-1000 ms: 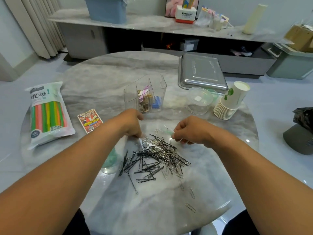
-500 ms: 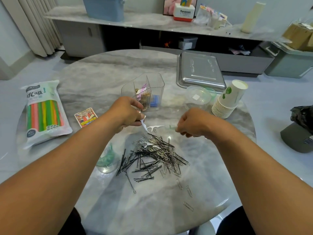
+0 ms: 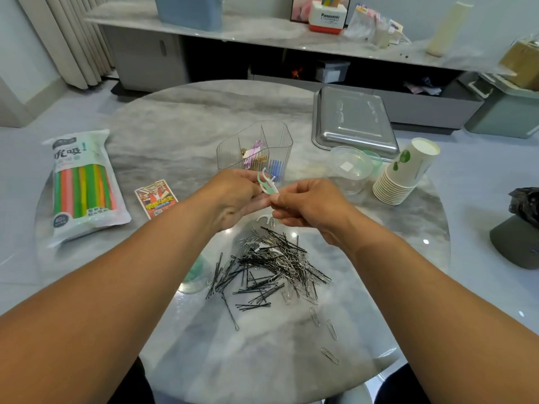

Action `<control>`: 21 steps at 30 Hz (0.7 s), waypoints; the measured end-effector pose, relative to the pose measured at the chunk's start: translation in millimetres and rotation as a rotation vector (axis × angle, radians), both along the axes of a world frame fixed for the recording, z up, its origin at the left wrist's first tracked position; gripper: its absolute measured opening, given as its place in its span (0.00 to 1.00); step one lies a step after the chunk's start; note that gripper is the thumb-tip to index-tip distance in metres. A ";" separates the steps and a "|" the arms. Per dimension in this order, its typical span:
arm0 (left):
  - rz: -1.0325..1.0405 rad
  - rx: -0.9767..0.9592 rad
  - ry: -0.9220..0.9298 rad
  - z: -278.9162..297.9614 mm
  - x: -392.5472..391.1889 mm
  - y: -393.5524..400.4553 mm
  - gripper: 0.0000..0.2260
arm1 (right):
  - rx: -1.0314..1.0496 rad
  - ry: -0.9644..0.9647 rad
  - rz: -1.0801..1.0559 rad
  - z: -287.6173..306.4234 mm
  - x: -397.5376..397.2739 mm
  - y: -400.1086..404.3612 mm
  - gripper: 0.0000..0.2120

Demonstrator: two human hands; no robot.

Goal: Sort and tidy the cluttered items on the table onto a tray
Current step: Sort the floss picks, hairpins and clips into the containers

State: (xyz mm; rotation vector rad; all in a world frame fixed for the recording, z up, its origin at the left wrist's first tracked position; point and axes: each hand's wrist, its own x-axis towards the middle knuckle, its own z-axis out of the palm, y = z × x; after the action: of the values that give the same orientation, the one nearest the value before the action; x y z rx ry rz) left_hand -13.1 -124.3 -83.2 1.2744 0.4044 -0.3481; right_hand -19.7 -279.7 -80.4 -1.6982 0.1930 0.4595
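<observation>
**Floss picks gathered between both hands above the pile**

Floss picks (image 3: pixel 267 182), green and white, were pinched at their handles where the left hand (image 3: pixel 233 196) and right hand (image 3: pixel 309 204) met, raised above the bench (image 3: pixel 175 118), apparently so the picks could be squared into one bundle before being dropped away. Another white pick (image 3: pixel 263 219) showed just below the right hand's fingertips; whether it was held or lying loose could not be told. Both hands were closed in pinches, not spread. Just beyond them stood the clear divided organiser (image 3: pixel 256 147), already holding small coloured items, probably the picks' destination. The heap of hairpins and paper clips (image 3: pixel 271 263) lay near, under the wrists, not yet sorted. The metal tray (image 3: pixel 354 118) sat upside down, well apart at the far right, with nothing on it.
</observation>
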 end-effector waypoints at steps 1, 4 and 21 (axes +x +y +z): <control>-0.004 -0.031 0.011 2.1 0.3 1.7 0.14 | -0.016 -0.014 0.007 0.1 0.9 0.7 0.13; -0.043 -0.135 0.043 7.5 0.9 4.6 0.07 | -0.043 -0.038 0.023 0.4 3.0 3.7 0.12; 0.210 -0.117 0.008 -7.7 7.0 -0.7 0.09 | -0.078 -0.123 0.228 -4.7 28.9 23.7 0.07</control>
State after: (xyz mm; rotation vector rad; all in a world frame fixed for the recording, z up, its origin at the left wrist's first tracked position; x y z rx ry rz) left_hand -6.1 -125.0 -90.9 1.1053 0.5123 -0.1960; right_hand 9.2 -256.0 -85.1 -1.8280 -0.0736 0.5196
